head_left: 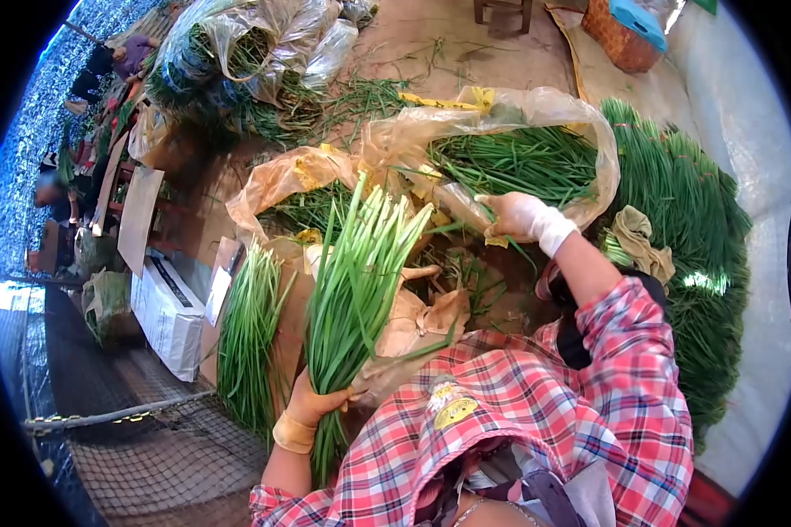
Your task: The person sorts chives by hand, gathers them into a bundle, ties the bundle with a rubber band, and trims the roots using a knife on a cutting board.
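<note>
My left grip [316, 404], banded at the wrist, is wrapped around a bunch of garlic chives [356, 290]. I hold it low on the leaves, so that the pale stem ends fan out above the grip while the green tips hang below it; the low hold presumably leaves the stem ends exposed. My right grip [520, 218], in a pale glove, lies above and to the right of the bunch, apart from it, at the near edge of an open plastic bag [536, 101]; I cannot tell whether its fingers are closed on anything. The bag's mouth is spread wide, probably for easy reach to the greens within. Just left of the left grip, a second chive bundle [248, 334] stands with its pale ends uppermost, matching the held one. Beyond the held bunch, a smaller plastic bag [268, 180] also gapes open over greens. To the right of the right grip, tied chives [668, 184] are packed side by side, apparently to keep them in order; a tan cloth [642, 241] lies at their near edge. Farther left of the left grip is a white box [169, 316]; farthest beyond both grips, loose greens [369, 98] litter the floor [439, 70].
</note>
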Demonstrator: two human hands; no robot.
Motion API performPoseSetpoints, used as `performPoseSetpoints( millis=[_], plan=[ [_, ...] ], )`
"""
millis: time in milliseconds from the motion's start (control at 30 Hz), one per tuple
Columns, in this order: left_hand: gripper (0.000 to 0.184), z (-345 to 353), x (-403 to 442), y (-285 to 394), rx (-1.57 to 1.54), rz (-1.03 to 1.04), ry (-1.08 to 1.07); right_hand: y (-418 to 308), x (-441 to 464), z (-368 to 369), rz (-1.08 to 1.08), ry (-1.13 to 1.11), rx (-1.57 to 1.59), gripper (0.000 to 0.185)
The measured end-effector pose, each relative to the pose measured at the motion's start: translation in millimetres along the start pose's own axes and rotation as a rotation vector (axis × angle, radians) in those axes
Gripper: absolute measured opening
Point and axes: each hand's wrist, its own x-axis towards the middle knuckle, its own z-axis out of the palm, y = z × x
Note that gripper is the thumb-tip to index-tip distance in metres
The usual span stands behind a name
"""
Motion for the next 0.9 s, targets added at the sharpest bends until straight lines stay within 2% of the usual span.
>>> performPoseSetpoints(
  millis=[67,133,167,200,267,333,367,467,500,533,600,633,667,733,800,867,900],
  plan=[
    [0.042,1.7,5.9,-1.9,0.054,0.044,0.028,-3.4,13.9,-0.9,-0.067,0.234,0.569,0.049],
    [0.042,10.1,7.7,3.0,0.031,0.036,0.018,-32.8,3.2,-23.1,-0.366,0.291,0.876,0.044],
    [0.043,13.0,8.6,5.5,0.054,0.018,0.050,-42.0,16.1,-15.7,-0.424,0.381,0.654,0.038],
    [0.043,14.3,10.0,8.8,0.082,0.005,0.080,-49.2,26.6,-7.8,-0.606,0.564,0.379,0.032],
    [0.043,16.0,13.6,9.4,0.124,0.027,0.092,-66.2,27.2,-6.2,-0.605,0.400,0.168,0.036],
    [0.042,18.5,12.4,12.7,0.104,0.060,0.072,-74.9,22.1,-3.8,-0.588,0.222,0.245,0.034],
    [0.042,16.3,12.3,9.1,0.092,0.060,0.100,-75.2,20.9,0.0,-0.559,0.132,0.387,0.030],
    [0.042,19.1,12.4,12.1,0.105,0.044,0.112,-76.6,14.1,-4.5,-0.589,0.050,0.504,0.028],
    [0.041,18.9,13.3,10.3,0.116,0.064,0.103,-77.3,11.8,3.3,-0.453,0.133,0.664,0.026],
    [0.041,17.9,11.8,9.9,0.117,0.062,0.106,-70.1,20.1,-0.7,-0.438,0.229,0.598,0.013],
    [0.041,14.0,7.4,8.8,0.108,0.012,0.085,-23.3,50.3,4.1,-0.457,0.635,0.864,0.012],
    [0.041,10.0,2.7,4.1,0.108,0.013,0.102,-0.7,46.7,-23.2,-0.240,0.644,0.914,0.015],
    [0.041,8.6,-2.1,-0.1,0.109,0.011,0.108,25.4,53.4,-39.0,0.042,0.609,0.718,0.023],
    [0.046,7.4,-4.9,-4.2,0.068,0.066,0.153,6.9,28.0,-46.2,-0.190,0.415,1.085,0.027],
    [0.046,12.2,-2.1,-4.0,0.116,0.073,0.163,-55.6,-1.5,-46.7,-0.367,0.142,1.051,0.029],
    [0.045,15.1,0.5,-9.2,0.165,0.089,0.175,-98.9,-2.0,-18.7,-0.460,0.119,0.536,0.043],
    [0.045,14.1,3.1,-18.2,0.329,0.229,0.210,-122.1,-1.9,-9.4,-0.378,0.042,0.430,0.049]
  ],
)
